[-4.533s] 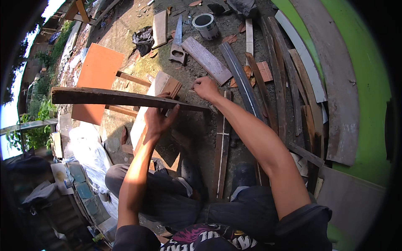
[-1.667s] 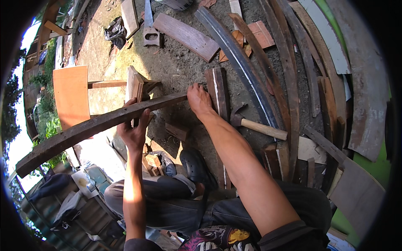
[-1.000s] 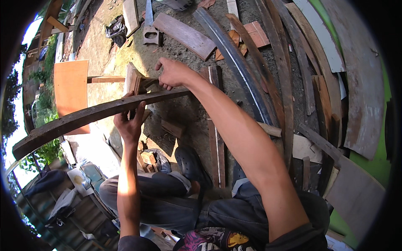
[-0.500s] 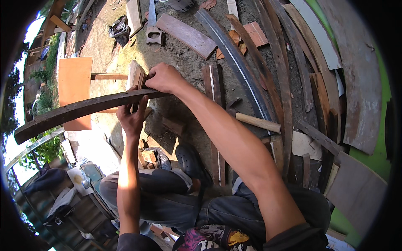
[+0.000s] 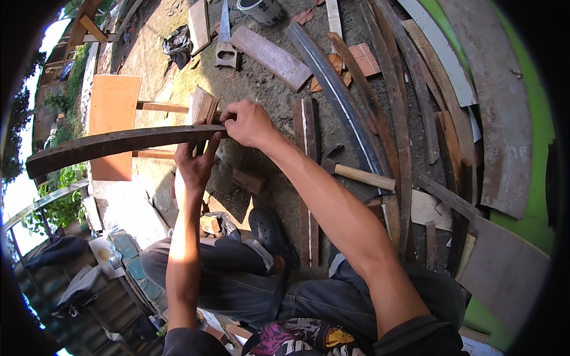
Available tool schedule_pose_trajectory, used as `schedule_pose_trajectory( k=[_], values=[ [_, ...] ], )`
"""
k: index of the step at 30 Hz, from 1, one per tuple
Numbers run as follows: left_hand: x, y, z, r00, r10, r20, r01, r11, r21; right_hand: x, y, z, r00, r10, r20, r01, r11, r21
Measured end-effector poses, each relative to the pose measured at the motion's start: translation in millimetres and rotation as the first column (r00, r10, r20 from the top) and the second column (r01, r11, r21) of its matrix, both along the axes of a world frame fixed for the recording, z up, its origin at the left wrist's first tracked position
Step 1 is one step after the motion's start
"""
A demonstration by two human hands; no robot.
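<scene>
A long dark wooden beam (image 5: 119, 142) lies crosswise in front of me, its far end reaching out to the left. My left hand (image 5: 195, 166) grips it from below near its right end, thumb on the near side and fingers behind. At that right end, my right hand (image 5: 252, 123) is closed with its fingertips pinched together; whatever they hold is hidden. Just behind the beam stands a lighter wooden block (image 5: 205, 105), its lower part covered by the beam and my hand.
A claw hammer (image 5: 362, 176) lies right of my right forearm, near a white-striped timber (image 5: 306, 196). Farther off are a handsaw (image 5: 225, 53), a plank (image 5: 270, 57) and a paint can (image 5: 261, 10). Several long boards (image 5: 407, 142) line the right side. An orange panel (image 5: 113, 127) stands left.
My right hand has shifted slightly to the right and down, toward the beam's end. The whole view has moved a little, bringing more of the can into sight.
</scene>
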State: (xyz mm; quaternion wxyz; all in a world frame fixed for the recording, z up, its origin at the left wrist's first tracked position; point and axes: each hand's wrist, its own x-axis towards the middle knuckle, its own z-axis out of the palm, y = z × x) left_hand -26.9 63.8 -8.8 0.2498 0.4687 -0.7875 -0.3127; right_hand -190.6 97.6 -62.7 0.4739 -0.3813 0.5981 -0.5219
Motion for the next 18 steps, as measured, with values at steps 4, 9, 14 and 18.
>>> schedule_pose_trajectory(
  k=[4, 9, 14, 18],
  values=[
    [-1.5, -0.6, 0.5, 1.0, -0.008, 0.008, 0.008, 1.0, 0.004, 5.6, 4.1, -4.9, 0.996, -0.058, -0.064, 0.052, 0.995, -0.08],
    [4.4, -2.7, -2.3, 0.997, -0.07, 0.025, 0.072, 0.993, -0.088, 8.0, 9.9, 7.1, 0.996, -0.064, -0.064, 0.058, 0.994, -0.09],
    [3.5, -3.3, -2.5, 0.995, -0.08, 0.052, 0.085, 0.991, -0.104, 11.5, 11.0, -0.4, 0.99, -0.09, -0.106, 0.073, 0.985, -0.156],
    [-0.7, 0.1, -1.8, 0.998, -0.054, 0.013, 0.055, 0.993, -0.109, 16.3, 11.8, -1.9, 0.984, -0.139, -0.112, 0.116, 0.975, -0.189]
  ],
)
